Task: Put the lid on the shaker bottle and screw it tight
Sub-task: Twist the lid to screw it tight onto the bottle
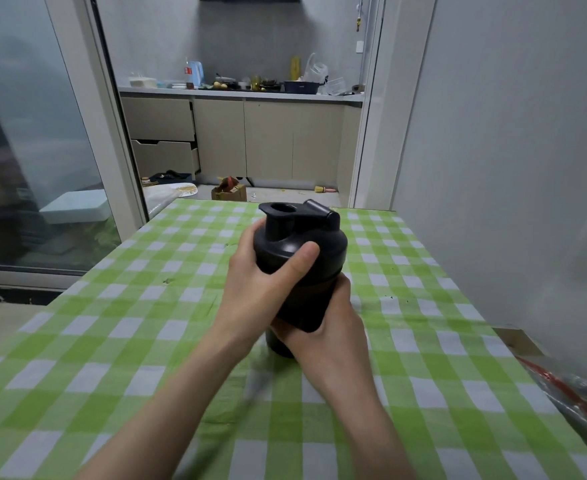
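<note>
A black shaker bottle (302,306) is held tilted slightly above the green checked table (112,341). Its black lid (323,237) sits on top of the bottle, with an open drinking spout at the left and the flip cap swung back at the right. My left hand (261,289) wraps around the lid from the left, thumb across its front. My right hand (330,327) grips the bottle's body from below and the right. The bottle's lower part is partly hidden by both hands.
A clear plastic bag with red print (569,389) lies at the table's right edge by the wall. Beyond the far table edge a doorway opens onto a kitchen with cluttered counter (243,93) and floor items. A glass door stands at the left.
</note>
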Demonstrator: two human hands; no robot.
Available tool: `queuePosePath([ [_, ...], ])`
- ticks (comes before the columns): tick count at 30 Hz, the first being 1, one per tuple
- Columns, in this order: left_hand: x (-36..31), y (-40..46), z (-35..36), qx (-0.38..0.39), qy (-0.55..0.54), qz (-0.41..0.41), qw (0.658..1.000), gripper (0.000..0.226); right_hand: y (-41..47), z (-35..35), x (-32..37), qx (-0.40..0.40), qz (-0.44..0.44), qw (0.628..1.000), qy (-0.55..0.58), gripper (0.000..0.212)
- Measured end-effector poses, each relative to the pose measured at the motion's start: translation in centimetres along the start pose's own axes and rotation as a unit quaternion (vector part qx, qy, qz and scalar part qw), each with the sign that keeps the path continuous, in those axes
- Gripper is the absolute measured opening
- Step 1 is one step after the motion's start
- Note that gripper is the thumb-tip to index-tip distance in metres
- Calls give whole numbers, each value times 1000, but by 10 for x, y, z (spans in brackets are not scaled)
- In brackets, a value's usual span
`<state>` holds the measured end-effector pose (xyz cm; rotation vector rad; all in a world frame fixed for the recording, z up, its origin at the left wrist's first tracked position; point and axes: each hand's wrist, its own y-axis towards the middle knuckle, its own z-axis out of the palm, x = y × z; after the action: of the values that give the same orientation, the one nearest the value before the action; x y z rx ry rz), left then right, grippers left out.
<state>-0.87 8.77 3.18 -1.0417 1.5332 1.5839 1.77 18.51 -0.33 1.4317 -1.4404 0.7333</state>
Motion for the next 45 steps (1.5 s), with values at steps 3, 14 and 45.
queuePosePath([
  [3,4,8,-9,52,-36,-10,998,58,0,0,-1,2,-1,1000,4,84],
  [14,3,-37,19,-119,88,100,984,85,3,3,-1,-7,3,1000,14,67],
  [45,-3,-16,19,-123,189,128,966,78,1,-1,4,9,-14,1000,-17,52],
])
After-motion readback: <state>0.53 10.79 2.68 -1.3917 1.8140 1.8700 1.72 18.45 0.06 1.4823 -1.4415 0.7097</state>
